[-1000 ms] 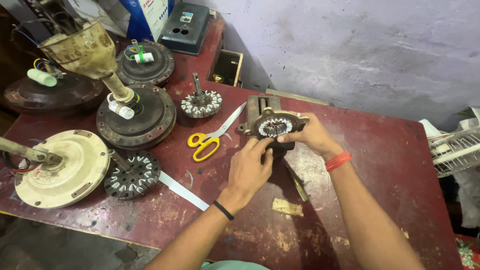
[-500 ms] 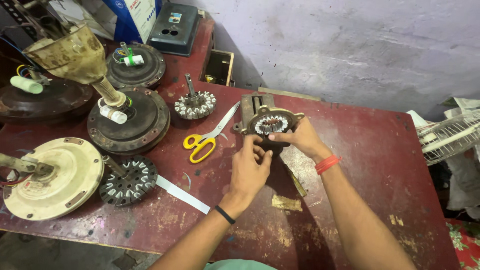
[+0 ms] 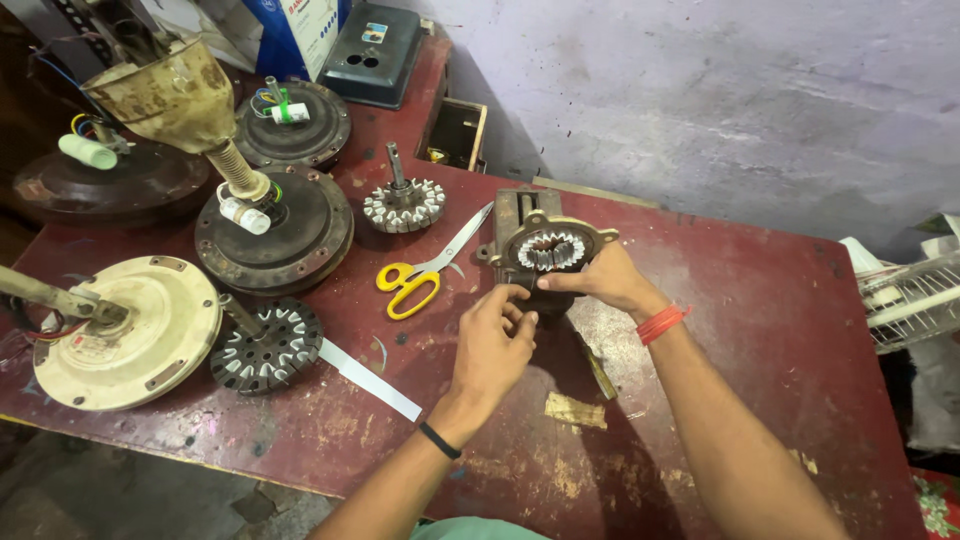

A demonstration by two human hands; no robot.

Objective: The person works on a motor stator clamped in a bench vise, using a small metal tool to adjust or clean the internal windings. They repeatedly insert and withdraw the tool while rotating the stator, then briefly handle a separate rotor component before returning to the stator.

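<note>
A round metal stator core (image 3: 549, 249) with white slot liners sits on a small metal block (image 3: 512, 212) on the dark red table (image 3: 760, 300). My right hand (image 3: 600, 283) grips the core's near right rim. Just below the core, my left hand (image 3: 493, 340) has its fingers bunched at the core's near edge; whether they pinch something small is hidden. A red band circles my right wrist and a black one my left.
Yellow-handled scissors (image 3: 412, 282) lie left of the core. Further left are a toothed stator (image 3: 404, 205), a dark stator (image 3: 265, 345), a cream fan motor (image 3: 125, 332), two dark fan housings (image 3: 275, 235) and a white paper strip (image 3: 368, 378). A white fan guard (image 3: 915, 300) sits at the right edge.
The view has shifted slightly. My left hand has dropped a little from the core's rim toward its near edge; my right hand stays on the core.
</note>
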